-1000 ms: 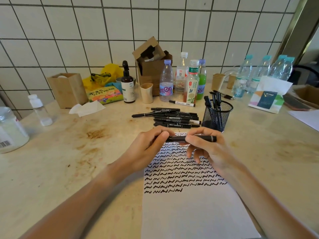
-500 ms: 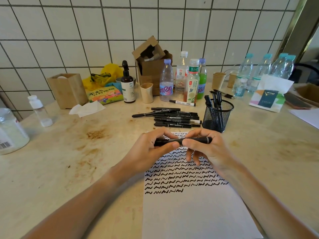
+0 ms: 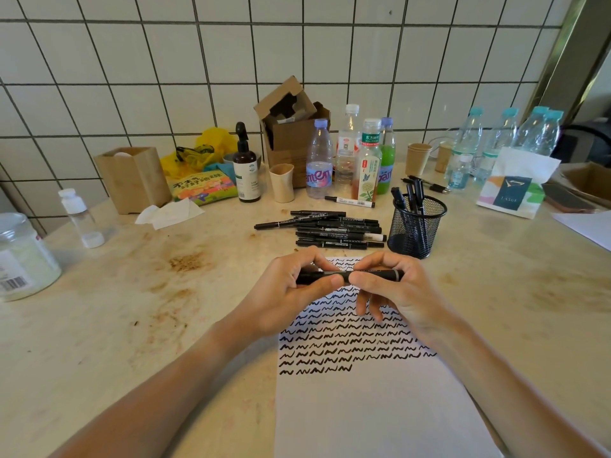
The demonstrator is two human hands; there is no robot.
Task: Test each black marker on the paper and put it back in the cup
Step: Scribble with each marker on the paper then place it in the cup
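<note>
Above paper (image 3: 363, 408): both hands pinch marker (image 3: 347, 276) level.

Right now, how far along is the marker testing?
Done: rows of squiggles fill the paper's top half, and a few markers stand in the mesh cup. In hand: both hands hold one marker. Left: the pile of markers on the table.

You have one black marker (image 3: 347, 276) in your two hands, about eight more in the pile (image 3: 334, 228), and three standing in the single mesh cup (image 3: 417, 226). One sheet of paper (image 3: 363, 408) carries ten rows of squiggles. Two paper cups (image 3: 418, 158) stand behind.
</note>
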